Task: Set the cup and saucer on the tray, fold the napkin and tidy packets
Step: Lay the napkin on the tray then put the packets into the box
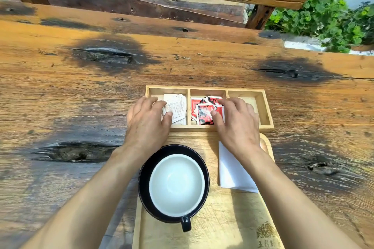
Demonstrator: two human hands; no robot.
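**Packets last, rest looks done**

Cup [177,185] sits on saucer [144,178], both on tray [222,224]. Napkin [232,172] lies folded on tray's right side. So I reckon 2 of 3 steps done. I've got left hand [146,120] w/ fingers spread flat on white packets [178,107] in organizer's [267,111] left bin, nothing gripped; right hand [236,122] likewise pressing red packets [204,113], mid bin. Right bin: contents hidden.

right compartment [251,105] free, cup [177,185] blocks tray [222,226]
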